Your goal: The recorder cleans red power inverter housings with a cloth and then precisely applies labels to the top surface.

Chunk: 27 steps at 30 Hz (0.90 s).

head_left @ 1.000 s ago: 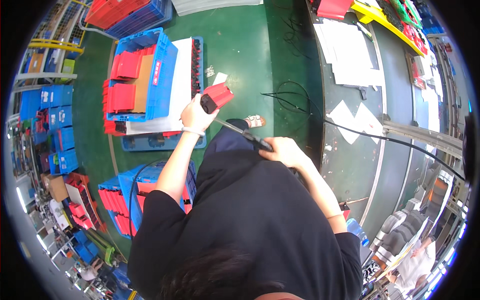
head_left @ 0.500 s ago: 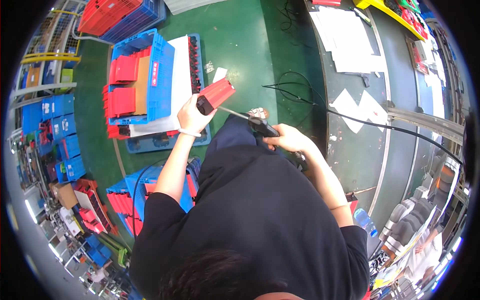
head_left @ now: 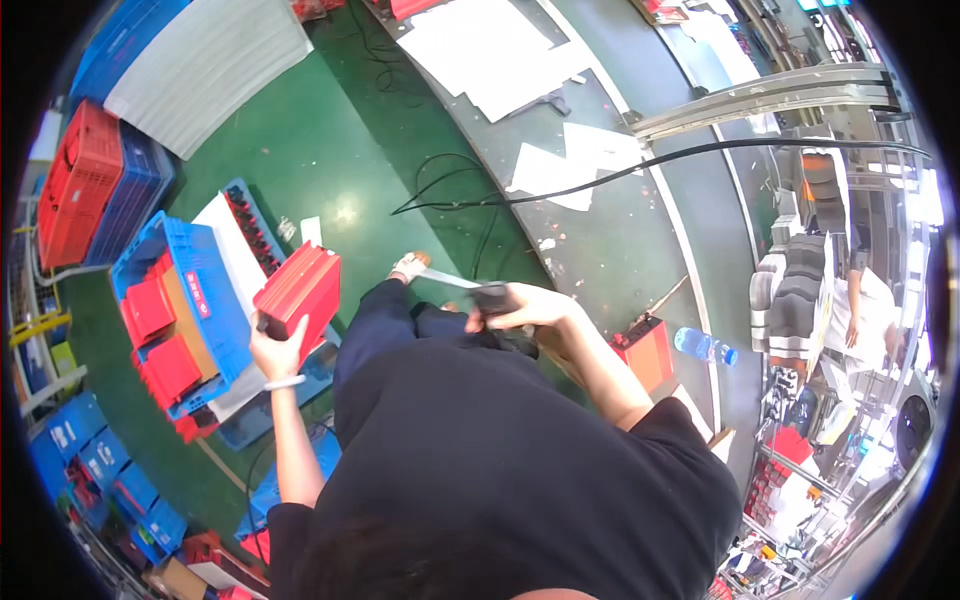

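My left hand is closed around the black end of a red box-shaped housing with ridged sides. The housing is tilted, its far end pointing up and away from me. In my right hand is a black-handled tool with a long, thin metal shaft; its exact kind is unclear. The shaft points left toward the housing, with a gap between them. Beyond my left hand stands a blue crate filled with red housings and a cardboard divider.
A dark workbench on my right bears white papers, a red box and a water bottle. A black cable crosses above it. Red and blue crates are stacked at far left. One foot shows on the green floor.
My view has turned toward the right, bringing more of the bench into sight. The housing now shows its broad red side. The tool's shaft has drawn away from the housing.
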{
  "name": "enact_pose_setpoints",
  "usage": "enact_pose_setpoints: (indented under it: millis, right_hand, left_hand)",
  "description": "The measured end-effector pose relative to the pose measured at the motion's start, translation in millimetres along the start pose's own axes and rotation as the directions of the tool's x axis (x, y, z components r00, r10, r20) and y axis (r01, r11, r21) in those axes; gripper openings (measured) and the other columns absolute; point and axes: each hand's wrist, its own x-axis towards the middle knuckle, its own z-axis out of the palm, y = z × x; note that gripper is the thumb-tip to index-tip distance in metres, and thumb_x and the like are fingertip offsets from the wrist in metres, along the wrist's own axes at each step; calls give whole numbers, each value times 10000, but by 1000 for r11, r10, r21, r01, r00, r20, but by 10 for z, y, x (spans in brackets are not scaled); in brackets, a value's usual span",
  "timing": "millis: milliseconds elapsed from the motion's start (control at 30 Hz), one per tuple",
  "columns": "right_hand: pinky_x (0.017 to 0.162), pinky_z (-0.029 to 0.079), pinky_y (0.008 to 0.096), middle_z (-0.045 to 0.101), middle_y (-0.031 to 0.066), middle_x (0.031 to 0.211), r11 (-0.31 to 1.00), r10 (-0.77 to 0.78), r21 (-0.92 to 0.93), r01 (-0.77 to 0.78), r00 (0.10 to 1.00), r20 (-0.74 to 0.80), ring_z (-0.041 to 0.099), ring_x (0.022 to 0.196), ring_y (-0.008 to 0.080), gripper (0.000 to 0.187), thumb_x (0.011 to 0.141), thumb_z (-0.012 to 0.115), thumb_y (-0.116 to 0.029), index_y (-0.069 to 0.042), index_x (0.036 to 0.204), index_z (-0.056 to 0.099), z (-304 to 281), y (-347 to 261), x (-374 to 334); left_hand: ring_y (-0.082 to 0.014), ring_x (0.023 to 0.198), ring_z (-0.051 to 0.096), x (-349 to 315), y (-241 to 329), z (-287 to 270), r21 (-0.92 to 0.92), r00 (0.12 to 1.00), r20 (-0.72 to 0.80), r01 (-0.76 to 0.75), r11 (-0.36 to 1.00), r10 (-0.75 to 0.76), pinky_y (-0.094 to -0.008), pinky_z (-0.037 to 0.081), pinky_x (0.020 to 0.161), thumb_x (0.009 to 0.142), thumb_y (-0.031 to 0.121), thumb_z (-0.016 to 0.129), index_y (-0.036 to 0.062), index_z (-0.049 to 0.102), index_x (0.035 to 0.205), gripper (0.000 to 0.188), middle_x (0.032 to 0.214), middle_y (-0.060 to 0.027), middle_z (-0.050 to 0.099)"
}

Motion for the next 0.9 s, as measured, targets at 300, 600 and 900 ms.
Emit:
enact_pose_setpoints:
  millis: [300, 600, 900]
  right_hand:
    - [619, 460, 252, 578, 3, 859, 692, 58, 296, 658, 358, -932, 542, 807, 108, 321, 921, 569, -169, -20, 1201, 520, -955, 868, -1730]
    - [701, 500, 331, 660, 127, 854, 965, -102, 14, -261, -427, -898, 626, 768, 201, 417, 826, 679, -278, 86, 1018, 614, -2139, 1075, -1875]
    - [846, 434, 316, 554, 115, 925, 784, -108, -74, 617, 18, -994, 543, 864, 207, 240, 761, 541, 63, 19, 995, 514, -405, -13, -592]
  left_hand:
    - [-274, 864, 675, 137, 1259, 233, 137, 957, 178, -253, 958, 228, -332, 518, 792, 560, 328, 842, 11, 579, 1118, 693, 934, -154, 685]
    - [-299, 755, 658, 160, 1777, 393, 264, 866, 469, -326, 908, 175, -366, 520, 693, 551, 384, 809, 64, 602, 986, 579, 819, -125, 668]
    - [-307, 729, 648, -40, 1926, 634, 191, 743, 570, -535, 823, 351, -365, 519, 662, 548, 330, 816, 102, 588, 978, 538, 795, -111, 651]
